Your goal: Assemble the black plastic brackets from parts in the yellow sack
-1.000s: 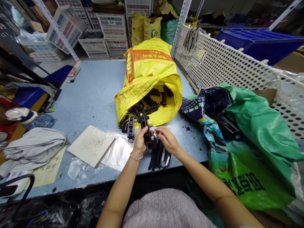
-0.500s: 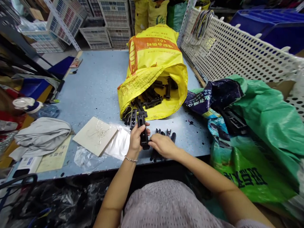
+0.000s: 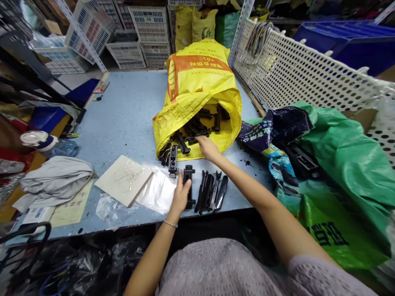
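My left hand (image 3: 179, 196) is closed around a long black plastic part (image 3: 189, 174) at the table's front edge, thumb lying on its upper face. My right hand (image 3: 210, 149) reaches into the mouth of the yellow woven sack (image 3: 200, 92), fingers together at the end of a black plastic piece (image 3: 202, 133). More black pieces fill the sack's opening. Between the sack and my left hand lies another slotted black part (image 3: 173, 158). Several slim black pieces (image 3: 212, 191) lie side by side on the table to the right of my left hand.
A pale square board (image 3: 120, 181) with small metal bits sits left on the blue table (image 3: 114, 111), near clear plastic bags (image 3: 159, 191) and a grey cloth (image 3: 58, 174). On the right are a green sack (image 3: 345, 144) with black parts and a perforated white panel (image 3: 284, 61).
My right hand has left the part in my left hand and moved forward into the sack's mouth. My left hand has lowered its part slightly; the row of slim pieces now shows fully.
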`<state>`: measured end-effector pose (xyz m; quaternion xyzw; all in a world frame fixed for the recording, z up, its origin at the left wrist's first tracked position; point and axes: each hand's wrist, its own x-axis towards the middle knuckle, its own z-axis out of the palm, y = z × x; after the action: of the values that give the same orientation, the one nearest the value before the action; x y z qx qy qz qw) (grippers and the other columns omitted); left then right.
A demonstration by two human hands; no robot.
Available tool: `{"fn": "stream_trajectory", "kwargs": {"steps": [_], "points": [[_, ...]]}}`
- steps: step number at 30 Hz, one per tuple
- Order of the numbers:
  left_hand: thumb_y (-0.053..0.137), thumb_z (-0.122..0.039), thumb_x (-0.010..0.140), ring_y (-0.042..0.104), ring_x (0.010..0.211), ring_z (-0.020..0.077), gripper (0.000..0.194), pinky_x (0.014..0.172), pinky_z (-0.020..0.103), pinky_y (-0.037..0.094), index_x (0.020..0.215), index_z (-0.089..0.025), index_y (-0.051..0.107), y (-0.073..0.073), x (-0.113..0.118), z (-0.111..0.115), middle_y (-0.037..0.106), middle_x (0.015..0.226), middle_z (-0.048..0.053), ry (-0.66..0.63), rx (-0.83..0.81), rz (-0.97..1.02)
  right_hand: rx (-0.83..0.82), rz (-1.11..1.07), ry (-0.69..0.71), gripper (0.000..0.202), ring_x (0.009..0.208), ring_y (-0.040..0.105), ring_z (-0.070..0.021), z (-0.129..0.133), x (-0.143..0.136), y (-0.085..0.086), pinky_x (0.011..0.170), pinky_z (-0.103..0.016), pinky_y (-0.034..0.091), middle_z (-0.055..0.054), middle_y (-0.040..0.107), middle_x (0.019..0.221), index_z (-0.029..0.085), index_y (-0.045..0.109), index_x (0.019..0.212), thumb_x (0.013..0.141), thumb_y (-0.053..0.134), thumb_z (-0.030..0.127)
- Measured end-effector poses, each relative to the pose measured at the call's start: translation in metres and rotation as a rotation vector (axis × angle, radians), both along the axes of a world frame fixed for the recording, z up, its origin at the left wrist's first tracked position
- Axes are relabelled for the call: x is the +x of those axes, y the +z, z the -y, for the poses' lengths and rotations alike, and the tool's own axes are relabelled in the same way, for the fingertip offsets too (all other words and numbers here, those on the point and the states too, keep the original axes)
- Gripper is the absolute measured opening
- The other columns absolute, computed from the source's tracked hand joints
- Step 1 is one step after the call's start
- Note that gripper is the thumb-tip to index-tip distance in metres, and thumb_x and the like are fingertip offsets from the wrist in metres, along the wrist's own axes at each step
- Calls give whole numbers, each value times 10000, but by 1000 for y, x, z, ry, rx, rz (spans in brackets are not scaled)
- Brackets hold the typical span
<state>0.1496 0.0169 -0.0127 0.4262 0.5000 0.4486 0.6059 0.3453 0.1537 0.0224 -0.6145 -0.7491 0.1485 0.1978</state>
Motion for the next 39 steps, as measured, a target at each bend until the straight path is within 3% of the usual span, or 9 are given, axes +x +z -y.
{"fn": "stream_trajectory", "kwargs": {"steps": [5,8,11,15,20,24,32,35,39], "points": [[620,-442,870,182,1504,261,639,1236,454,104,1442,-244,412,-19,16,13,271,1600,115,-57,158,-290,5,231,33,301,1150,476,-322,-44,15,4,971,-437,327,-222,596,1187,85,630,1183,955,449,162],[572,-467,902,213,1495,243,613,1235,443,119,1453,-266,392,-3,10,4,289,1595,90,-19,205,-261,-5,161,13,250,1053,523,-303,-14,15,13,910,-413,383,-190,615,1080,99,656,1104,947,523,242],[588,-487,891,242,1483,233,629,1219,410,181,1450,-290,378,20,10,-12,327,1574,69,-17,238,-51,-19,-190,67,225,949,568,-239,46,4,23,842,-354,434,-102,622,986,161,641,1095,956,530,300],[611,-463,881,518,1273,246,436,1082,374,393,1268,-270,553,45,20,-25,602,1284,63,-38,136,189,-95,-525,200,263,807,578,-180,110,-9,38,754,-312,456,-37,592,888,220,619,1011,999,429,402],[705,-404,815,582,1155,242,442,991,347,452,1215,-248,596,52,21,-19,666,1131,47,-57,89,228,-61,-513,89,287,774,518,-174,100,-15,49,728,-306,416,-21,544,812,217,519,838,969,452,463],[700,-425,817,604,1094,224,449,954,334,463,1209,-236,588,53,12,-18,666,1101,46,-53,120,199,-413,-819,207,437,530,369,-122,84,-27,46,522,-245,348,49,379,610,227,385,730,975,321,584],[690,-407,826,560,687,83,286,600,198,464,1003,-205,592,59,3,-23,589,911,2,-11,-83,377,-274,-416,334,340,747,491,-161,158,-43,26,719,-292,403,-22,535,799,203,488,804,988,401,476],[636,-428,866,576,753,120,337,675,247,488,1131,-230,570,60,6,-17,594,971,29,-6,109,243,-431,-667,238,385,662,459,-131,170,-50,14,649,-263,388,15,487,708,200,463,754,998,365,482],[648,-650,762,569,1014,248,695,961,437,450,1340,-288,511,69,-9,4,598,1157,83,-158,790,-135,-601,-1007,170,440,564,387,-112,151,-47,21,528,-242,339,41,404,615,202,448,694,933,438,572]]}}
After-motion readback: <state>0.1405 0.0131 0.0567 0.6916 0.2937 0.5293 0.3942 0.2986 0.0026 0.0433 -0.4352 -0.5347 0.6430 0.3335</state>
